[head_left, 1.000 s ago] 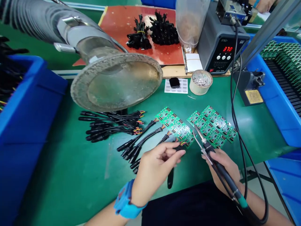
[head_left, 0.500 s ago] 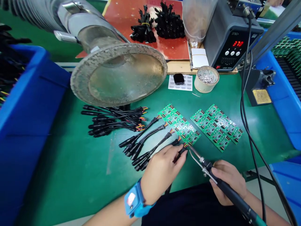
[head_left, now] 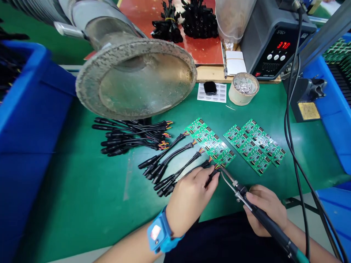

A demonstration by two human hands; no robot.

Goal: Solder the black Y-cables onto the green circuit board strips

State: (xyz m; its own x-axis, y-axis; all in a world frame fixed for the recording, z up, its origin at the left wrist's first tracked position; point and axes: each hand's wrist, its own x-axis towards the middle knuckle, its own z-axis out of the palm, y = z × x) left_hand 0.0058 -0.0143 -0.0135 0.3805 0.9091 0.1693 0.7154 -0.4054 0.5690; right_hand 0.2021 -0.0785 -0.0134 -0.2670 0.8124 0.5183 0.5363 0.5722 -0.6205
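My left hand point(head_left: 192, 197), with a blue band at the wrist, pinches a short black cable point(head_left: 211, 177) whose coloured wire ends meet the near corner of a green circuit board panel point(head_left: 210, 140). In my right hand point(head_left: 267, 210) is a soldering iron point(head_left: 256, 212) with a thin metal feed tube along it. Its tip touches or nearly touches those wire ends; the exact contact is too small to tell. Several black cables point(head_left: 172, 155) run from the panel's left edge. More green board panels point(head_left: 253, 146) lie to the right.
A fume extractor hood point(head_left: 137, 80) hangs over the back left, above a pile of black cables point(head_left: 131, 135). Behind stand a tub of metal bits point(head_left: 243, 89) and a soldering station point(head_left: 278, 47) reading 370. An iron stand point(head_left: 304, 100) and blue bins point(head_left: 35, 109) flank the mat.
The view has shifted slightly, so background things sit a little higher. Both hands keep nearly the same pose, with the iron's tip still at the panel's near corner.
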